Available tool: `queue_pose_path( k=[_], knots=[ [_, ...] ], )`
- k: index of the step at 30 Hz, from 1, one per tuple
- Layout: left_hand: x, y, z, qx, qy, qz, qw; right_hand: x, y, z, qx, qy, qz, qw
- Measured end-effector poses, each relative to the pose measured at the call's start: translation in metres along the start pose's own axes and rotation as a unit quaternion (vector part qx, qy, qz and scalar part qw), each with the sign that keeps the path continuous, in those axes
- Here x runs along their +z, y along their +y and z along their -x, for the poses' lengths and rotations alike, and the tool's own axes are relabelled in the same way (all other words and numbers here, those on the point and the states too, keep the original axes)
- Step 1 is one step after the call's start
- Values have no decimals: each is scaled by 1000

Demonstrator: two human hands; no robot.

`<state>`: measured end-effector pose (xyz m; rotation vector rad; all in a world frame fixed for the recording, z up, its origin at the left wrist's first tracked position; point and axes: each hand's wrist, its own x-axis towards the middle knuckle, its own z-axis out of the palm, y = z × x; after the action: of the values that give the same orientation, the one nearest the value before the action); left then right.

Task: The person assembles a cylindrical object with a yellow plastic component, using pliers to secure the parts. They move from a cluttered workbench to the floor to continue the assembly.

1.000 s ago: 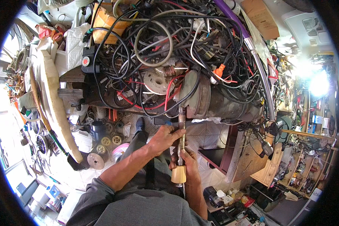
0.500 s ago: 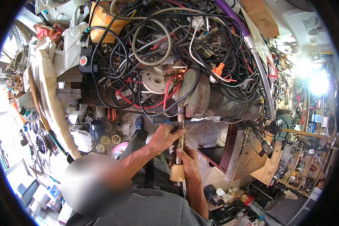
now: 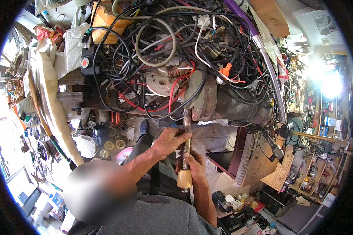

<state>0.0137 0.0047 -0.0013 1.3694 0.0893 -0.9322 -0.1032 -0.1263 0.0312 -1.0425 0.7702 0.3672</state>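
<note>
Pale tan wooden handle [image 3: 184,179] on a rust-brown, dull grey tool shaft [image 3: 187,133]. Mostly black cable tangle [image 3: 153,47], shot through with red wires [image 3: 172,98], white leads [image 3: 198,35] and one beige loop [image 3: 155,43]. Small bright orange connector [image 3: 225,71] amid the black. Grimy grey-brown metal cylinder [image 3: 231,103] beneath. Purple hose [image 3: 241,15] joined to a silvery chrome pipe [image 3: 270,78]. Orange-yellow box [image 3: 106,21] at top left. Black switch box [image 3: 86,64] marked with a red round spot. Cream-white curved panel [image 3: 53,102], smudged. Grey shirt [image 3: 161,217], dark grey trousers [image 3: 161,180]. Plain brown cardboard [image 3: 271,15] at the top.
</note>
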Motion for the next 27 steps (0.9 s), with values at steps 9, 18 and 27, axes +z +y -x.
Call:
queue_pose_path(
  k=[9,18,27],
  knots=[
    [4,-16,-6,-10,16,20,1000,3,-2,0,-1,19,48,999],
    [-2,-9,-2,-77,-74,244,964,0,5,-1,8,-20,-41,999],
    [-3,-7,-4,-46,-31,66,996,7,1,1,1,8,11,1000]
  ],
)
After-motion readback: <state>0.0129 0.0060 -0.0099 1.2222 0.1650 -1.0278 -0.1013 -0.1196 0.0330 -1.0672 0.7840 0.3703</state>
